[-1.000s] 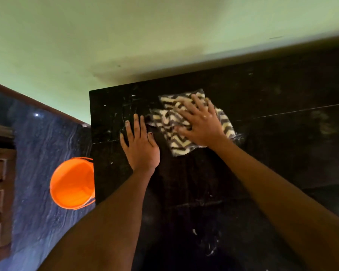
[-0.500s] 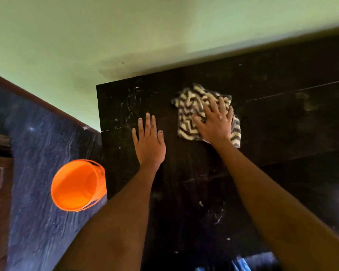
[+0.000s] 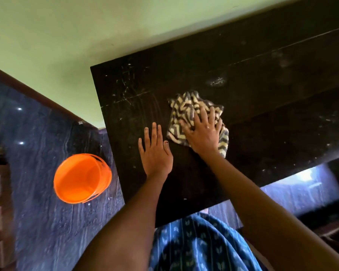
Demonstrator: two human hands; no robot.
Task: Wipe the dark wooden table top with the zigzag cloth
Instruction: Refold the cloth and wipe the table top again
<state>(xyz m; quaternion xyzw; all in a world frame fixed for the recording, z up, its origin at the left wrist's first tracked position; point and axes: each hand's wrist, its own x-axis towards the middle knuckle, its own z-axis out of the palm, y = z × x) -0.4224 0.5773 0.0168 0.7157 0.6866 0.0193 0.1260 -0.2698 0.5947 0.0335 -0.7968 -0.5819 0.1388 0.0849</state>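
We are in the middle of the wiping step. Our right hand lies flat on the zigzag cloth, fingers spread wide and pressing it down on the dark wooden table top. It is not pinching the cloth, just pushing on it. The cloth is bunched up and sits near the middle of the part of the table we can see, at about 1 o'clock from our left hand.

Our left hand is flat on the bare wood just beside the cloth, fingers straight and close together. It holds nothing. We think it is there to steady us as we lean in.

At about 10 o'clock from the cloth, near the far corner, we see thin white scratchy marks. At 1 o'clock from the cloth there is a pale smudge. Little white specks dot the wood at 4 o'clock too.

So we think a lot is left to clean. Next we should keep the palm pushing down and slide the cloth over one of those dirty spots. The cloth is crumpled, so it may help to spread it out flatter first.

An orange bucket sits on the floor at 8 o'clock from our left hand.
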